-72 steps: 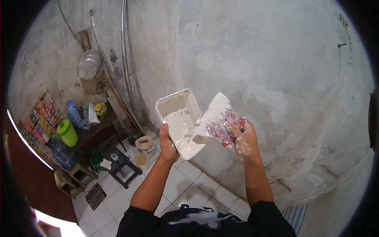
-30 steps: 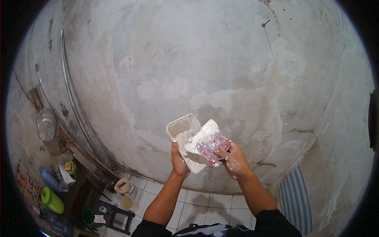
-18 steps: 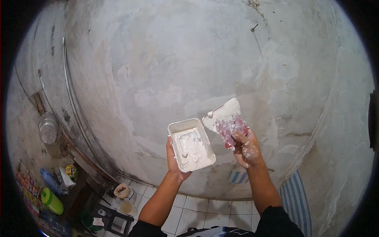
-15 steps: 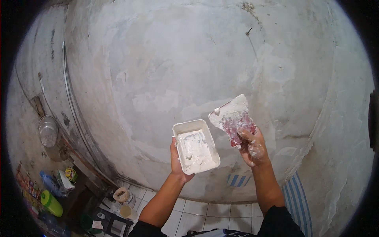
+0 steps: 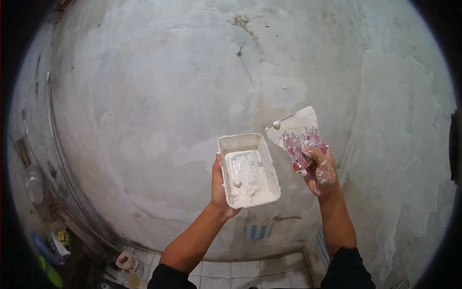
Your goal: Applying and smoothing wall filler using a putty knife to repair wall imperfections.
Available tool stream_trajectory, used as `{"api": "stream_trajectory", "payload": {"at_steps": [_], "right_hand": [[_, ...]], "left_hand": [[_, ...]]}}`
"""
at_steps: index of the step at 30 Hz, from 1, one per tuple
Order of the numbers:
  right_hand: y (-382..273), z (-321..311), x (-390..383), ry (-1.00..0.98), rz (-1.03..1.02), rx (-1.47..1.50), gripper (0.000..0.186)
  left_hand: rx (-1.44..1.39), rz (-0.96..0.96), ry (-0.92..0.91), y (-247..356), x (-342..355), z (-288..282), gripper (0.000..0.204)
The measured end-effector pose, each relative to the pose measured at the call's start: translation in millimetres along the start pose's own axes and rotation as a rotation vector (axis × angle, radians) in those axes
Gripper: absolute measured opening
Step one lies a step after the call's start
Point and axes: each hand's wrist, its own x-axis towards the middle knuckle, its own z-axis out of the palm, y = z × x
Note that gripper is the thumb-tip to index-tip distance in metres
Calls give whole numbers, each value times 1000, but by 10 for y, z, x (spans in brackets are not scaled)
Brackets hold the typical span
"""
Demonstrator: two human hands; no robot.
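Left hand [image 5: 221, 194] cups the tub [image 5: 240, 143] from the left and below, thumb straight along the outer side, fingers bent under the near end. Oblong with rounded corners, the tub shows its open mouth to the camera, its pale rim rough with crust. Inside, white paste [image 5: 251, 179] lies thick and creamy, patchy over the base toward the far end, lumpy toward the near one. Right hand [image 5: 323, 172], its skin daubed with the same white, grips the scraper [image 5: 297, 131] by its red near part, thumb pressed across the face. Flat and flared, the scraper widens to its far edge, coated white there and crumbly where the red shows through; a small blob of paste clings by its left corner. It is held just right of the tub, apart from it. Beyond both, the wall [image 5: 159, 96] is grey and mottled, patched with paler plaster, a nail [image 5: 239, 51] jutting from its far upper part. White floor tiles [image 5: 245, 269] meet its foot on the near side; at left is a rounded metal pot [image 5: 34, 184].
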Motion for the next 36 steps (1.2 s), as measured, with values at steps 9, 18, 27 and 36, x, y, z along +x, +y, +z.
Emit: {"api": "stream_trajectory", "payload": {"at_steps": [9, 18, 27, 36], "right_hand": [[-91, 284, -109, 51, -153, -341, 27], [-86, 330, -92, 124, -246, -534, 26], [76, 32, 91, 138, -350, -501, 24], [68, -6, 557, -24, -346, -507, 17]], "left_hand": [[-13, -99, -160, 116, 176, -95, 86], [-74, -127, -255, 31, 232, -196, 87], [-38, -23, -154, -144, 204, -396, 76], [146, 82, -11, -131, 39, -182, 75]]}}
